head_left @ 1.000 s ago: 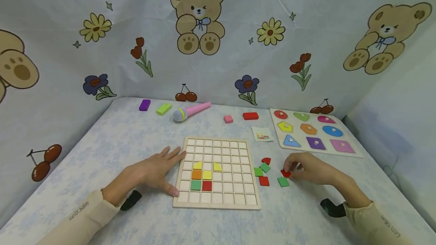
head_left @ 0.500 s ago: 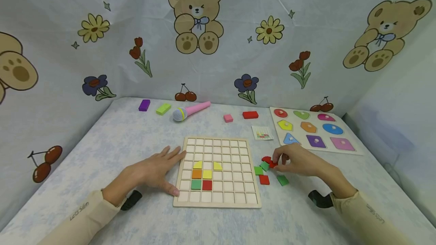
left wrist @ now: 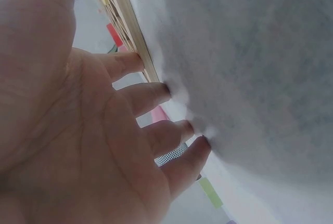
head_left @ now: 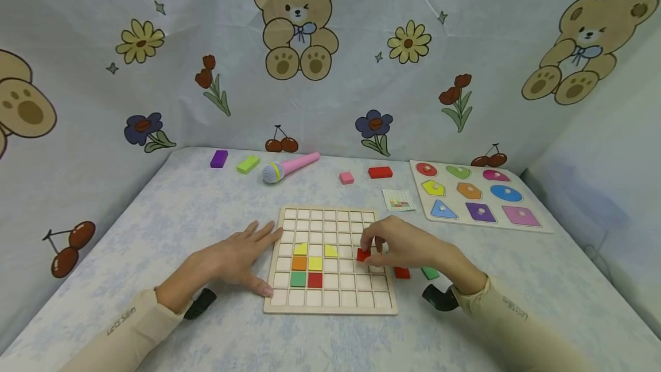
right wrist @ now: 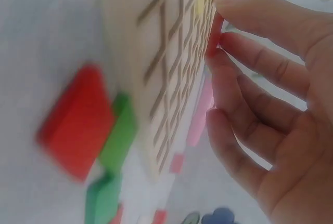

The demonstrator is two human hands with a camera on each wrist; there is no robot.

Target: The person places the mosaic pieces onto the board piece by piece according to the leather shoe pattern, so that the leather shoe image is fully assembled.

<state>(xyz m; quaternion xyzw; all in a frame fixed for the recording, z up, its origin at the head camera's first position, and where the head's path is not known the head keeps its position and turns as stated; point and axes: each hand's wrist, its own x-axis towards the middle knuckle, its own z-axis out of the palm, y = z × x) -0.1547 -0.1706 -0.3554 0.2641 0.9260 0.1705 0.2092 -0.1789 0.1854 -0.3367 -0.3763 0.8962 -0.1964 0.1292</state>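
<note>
Since half a second ago, the right hand (head_left: 405,243) has travelled leftward from the loose pieces beside the wooden grid board (head_left: 330,310), bringing a red tile (head_left: 362,255) with it, while the left hand (head_left: 232,260) has stayed where it was. The right hand is nearly closed at the tips, pinching the red tile between thumb and index finger, with the remaining fingers bent and clear of the piece. This tile is over the right-hand part of the grid; whether it touches the board cannot be told. The left hand is wide open and holds nothing, its fingers spread and straight, the index finger against the board's left edge and the thumb at the frame near the lower left corner; the wrist view shows other fingertips down on the table (head_left: 206,211). In the grid's left half, an orange tile (head_left: 299,263) sits directly above a green tile (head_left: 298,279), and a yellow square (head_left: 315,263) directly above a dark red square (head_left: 315,280). Two yellow pieces, not full squares, lie one row higher, the left one (head_left: 300,249) above the orange and the right one (head_left: 331,251) farther along. Just off the board's right edge, partly hidden by the right arm, lie a loose red piece (head_left: 402,273) and a loose green piece (head_left: 430,272). A printed card (head_left: 399,200) lies near the board's upper right corner.
</note>
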